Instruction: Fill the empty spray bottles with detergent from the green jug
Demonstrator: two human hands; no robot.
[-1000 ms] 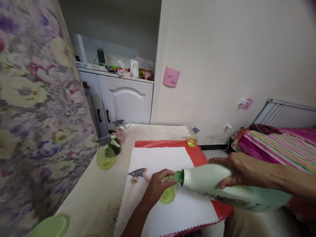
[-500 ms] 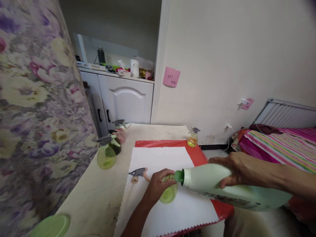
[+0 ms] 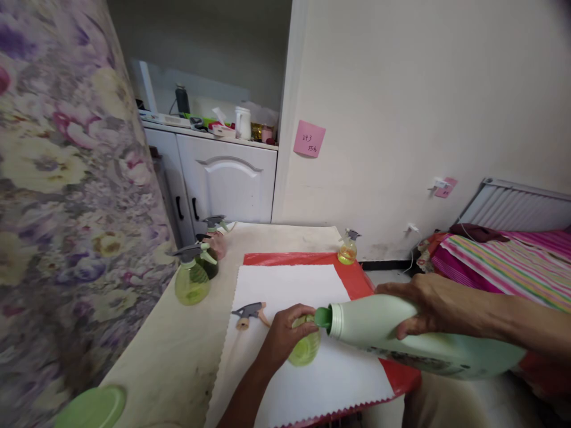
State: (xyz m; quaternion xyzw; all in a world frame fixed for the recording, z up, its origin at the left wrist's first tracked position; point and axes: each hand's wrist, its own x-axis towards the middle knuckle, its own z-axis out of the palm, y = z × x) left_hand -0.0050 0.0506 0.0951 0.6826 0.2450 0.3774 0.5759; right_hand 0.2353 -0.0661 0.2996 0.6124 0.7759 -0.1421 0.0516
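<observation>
My left hand (image 3: 286, 333) is closed around the upper part of a small yellow-green spray bottle (image 3: 305, 349), which stands without its sprayer on a white sheet. In my right hand (image 3: 430, 306) is a large pale green jug (image 3: 372, 324), gripped by its handle and tilted so its green spout (image 3: 323, 318) points left. The spout is at the small bottle's mouth; whether liquid is flowing I cannot tell. A grey and pink trigger sprayer head (image 3: 250, 314) lies on the sheet, left of my left hand.
Several spray bottles stand on the table's left side, a clear green one (image 3: 191, 284) foremost. Another spray bottle (image 3: 347, 251) is at the back right corner. A green lid (image 3: 96, 409) lies at the lower left. A bed (image 3: 513, 255) stands right of the table.
</observation>
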